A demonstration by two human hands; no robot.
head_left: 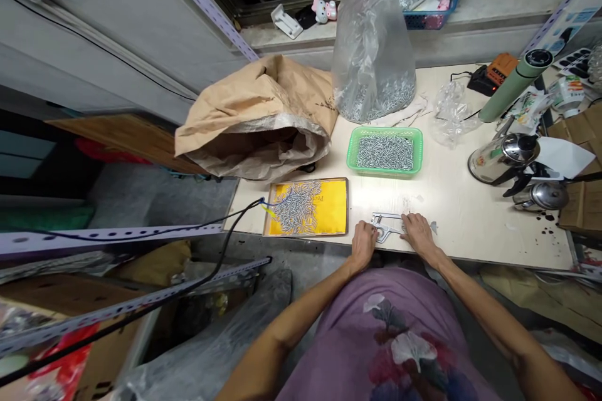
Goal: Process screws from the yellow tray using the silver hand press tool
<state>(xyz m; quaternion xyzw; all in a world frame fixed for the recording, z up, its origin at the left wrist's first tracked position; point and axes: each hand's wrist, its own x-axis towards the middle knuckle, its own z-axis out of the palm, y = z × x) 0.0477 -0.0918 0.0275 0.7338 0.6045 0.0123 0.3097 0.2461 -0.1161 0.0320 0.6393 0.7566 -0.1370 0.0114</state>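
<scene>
A silver, open-framed metal piece (pixel 386 230) lies flat near the front edge of the table, with a small spring-like part at its left end. My left hand (pixel 364 243) is closed at its left end, the fingers curled. Over its right part my right hand (pixel 418 235) bends its fingers down onto the metal, hiding some of it. A small grey tip sticks out to the right of that hand. Left of my hands sits a shallow yellow-bottomed tray (pixel 335 213) with many small metal pins. Behind them stands a green plastic basket (pixel 352 156) filled with similar pins.
A large brown paper sack (pixel 277 94) lies open at the back left, beside a clear plastic bag (pixel 371 44) of metal parts. On the right stand a steel kettle (pixel 493 160), a small metal pot (pixel 540 196) and a green flask (pixel 510 91). A black cable (pixel 230 238) crosses the left side.
</scene>
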